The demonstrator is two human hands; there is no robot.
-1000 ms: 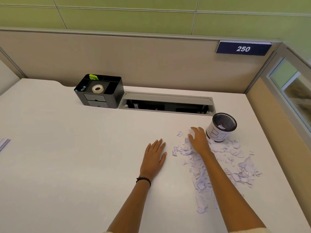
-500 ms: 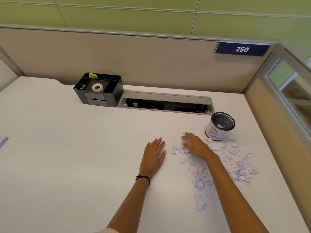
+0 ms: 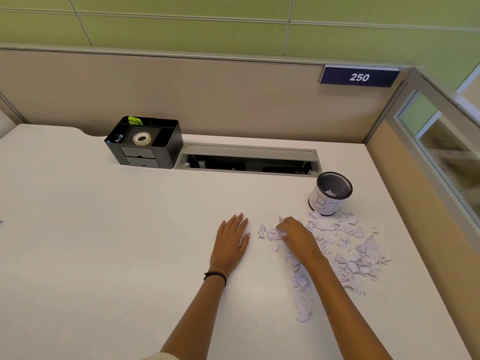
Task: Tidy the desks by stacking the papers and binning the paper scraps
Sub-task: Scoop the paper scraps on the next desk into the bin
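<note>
scraps (image 3: 345,245) lie just before bin (image 3: 330,194); right hand (image 3: 296,235) curls on them, left hand (image 3: 231,242) flat, spread.

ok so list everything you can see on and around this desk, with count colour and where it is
desk: one, white, fills most of the view
paper scraps: many, white with print, scattered at right in front of the bin
bin: one, black mesh with a white label, upright at right rear, a few scraps inside
organiser: one, black with two grey drawers, rear left by the partition
tape roll: one, whitish, on top of the organiser
green clip: one, lime, in a rear compartment of the organiser
cable tray: one, grey, open, set into the desk rear
sign: one, dark blue, reads 250, on the partition
left hand: flat on the desk, dark band at the wrist
right hand: fingers curled over scraps
</note>
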